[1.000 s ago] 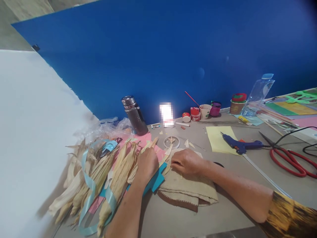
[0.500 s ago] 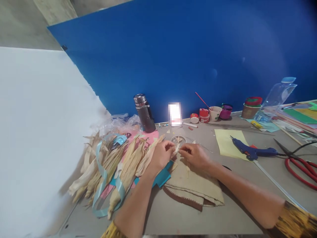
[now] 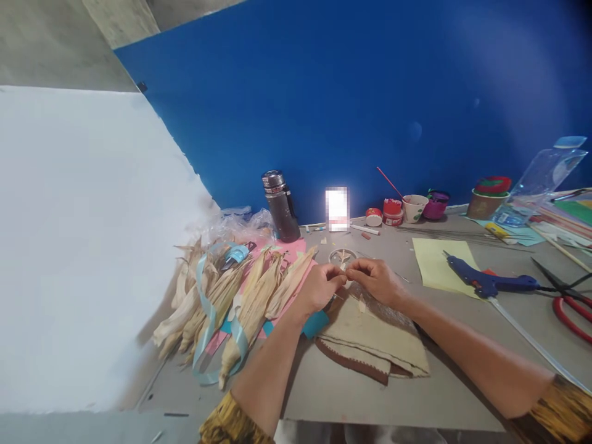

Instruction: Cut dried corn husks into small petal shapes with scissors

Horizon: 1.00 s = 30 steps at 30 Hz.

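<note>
My left hand (image 3: 324, 285) and my right hand (image 3: 377, 280) meet fingertip to fingertip above the far edge of a folded beige cloth (image 3: 370, 345). Both are closed in a pinch on a small pale piece of dried corn husk (image 3: 343, 266), mostly covered by the fingers. Just behind them a round ring (image 3: 355, 251) lies on the table with pale bits showing inside. A loose husk scrap (image 3: 361, 304) rests on the cloth. Left of my hands spread several dried corn husks (image 3: 252, 308), with a light blue ribbon (image 3: 210, 317) looped over them.
A dark flask (image 3: 282, 213) stands behind the husks. Paint jars (image 3: 393, 213) and a paper cup (image 3: 415, 209) line the blue board. To the right lie a yellow paper (image 3: 430, 262), a blue glue gun (image 3: 493, 282), red-handled scissors (image 3: 571, 314) and a tilted clear plastic bottle (image 3: 541, 179).
My hands have come closer together, their fingertips now meeting over the husk piece. The whole view has shifted, so the table's things appear farther right.
</note>
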Tool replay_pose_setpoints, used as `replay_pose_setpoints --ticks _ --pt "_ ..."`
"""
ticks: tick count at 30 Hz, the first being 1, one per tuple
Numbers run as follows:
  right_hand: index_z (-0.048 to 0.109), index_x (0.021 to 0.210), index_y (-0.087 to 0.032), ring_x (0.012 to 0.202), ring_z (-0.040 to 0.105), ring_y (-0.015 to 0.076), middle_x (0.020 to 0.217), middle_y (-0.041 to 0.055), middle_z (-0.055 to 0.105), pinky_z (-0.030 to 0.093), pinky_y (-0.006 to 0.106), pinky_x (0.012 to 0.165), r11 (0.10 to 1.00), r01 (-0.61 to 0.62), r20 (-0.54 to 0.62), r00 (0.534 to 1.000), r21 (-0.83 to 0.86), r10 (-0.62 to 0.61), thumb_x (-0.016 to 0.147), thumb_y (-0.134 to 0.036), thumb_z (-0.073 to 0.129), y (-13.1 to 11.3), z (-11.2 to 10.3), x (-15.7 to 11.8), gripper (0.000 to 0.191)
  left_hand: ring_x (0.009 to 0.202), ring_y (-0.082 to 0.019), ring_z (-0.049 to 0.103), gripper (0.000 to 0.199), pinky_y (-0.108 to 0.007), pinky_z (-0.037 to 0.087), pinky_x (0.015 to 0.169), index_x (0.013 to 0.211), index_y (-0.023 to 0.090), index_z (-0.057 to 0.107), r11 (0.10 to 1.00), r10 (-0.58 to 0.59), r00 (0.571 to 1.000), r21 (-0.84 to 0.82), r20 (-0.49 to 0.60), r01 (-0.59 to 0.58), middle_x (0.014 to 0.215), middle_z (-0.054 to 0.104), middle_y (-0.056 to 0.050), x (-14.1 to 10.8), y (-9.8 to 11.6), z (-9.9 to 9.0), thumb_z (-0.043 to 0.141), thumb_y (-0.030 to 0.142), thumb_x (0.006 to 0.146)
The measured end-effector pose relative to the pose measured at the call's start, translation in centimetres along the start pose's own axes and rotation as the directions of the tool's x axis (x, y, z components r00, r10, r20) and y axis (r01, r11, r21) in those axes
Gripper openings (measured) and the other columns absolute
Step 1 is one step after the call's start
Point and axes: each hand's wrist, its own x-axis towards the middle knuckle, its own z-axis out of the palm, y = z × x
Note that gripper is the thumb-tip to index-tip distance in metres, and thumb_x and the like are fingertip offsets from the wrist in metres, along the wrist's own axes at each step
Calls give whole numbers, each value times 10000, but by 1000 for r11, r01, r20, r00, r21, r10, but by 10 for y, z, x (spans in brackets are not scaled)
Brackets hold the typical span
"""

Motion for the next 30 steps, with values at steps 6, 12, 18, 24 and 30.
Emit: replay_pose_setpoints --ticks 6,12,18,24,30 --pt "656 708 -179 509 397 111 512 -48 476 310 244 513 998 -63 58 996 22 61 851 -403 547 -7 -2 -2 287 534 -116 551 152 -236 398 535 689 157 627 1000 -26 999 -11 -22 26 613 642 -10 -1 1 -4 667 295 736" --pt "662 719 -174 459 340 95 474 -59 436 267 240 469 993 -99 68 993 62 95 843 -439 581 -7 -4 -2 304 501 -113 538 263 -240 391 512 651 159 597 996 -26 998 -91 -66 20 572 626 -13 2 -4 -3 739 372 710" --pt "652 729 -165 472 336 85 524 -52 490 251 232 464 984 -122 148 984 132 102 843 -445 577 -2 -3 -2 311 503 -123 601 300 -233 444 501 702 158 565 966 -34 999 -255 41 44 590 631 -8 2 -5 1 769 377 695" --pt "644 702 -162 546 413 101 591 -29 549 316 230 528 999 -3 39 999 36 2 827 -369 567 -13 -4 -2 254 545 -110 596 289 -210 448 505 770 157 599 959 -32 999 -281 34 40 623 627 12 0 0 0 790 356 683" --pt "662 701 -164 479 383 88 541 -31 545 273 225 478 997 -53 78 996 57 48 839 -394 582 -12 -5 -3 280 542 -94 551 282 -209 448 525 812 141 648 965 -45 998 -260 -37 34 617 613 21 1 2 -2 804 301 640"
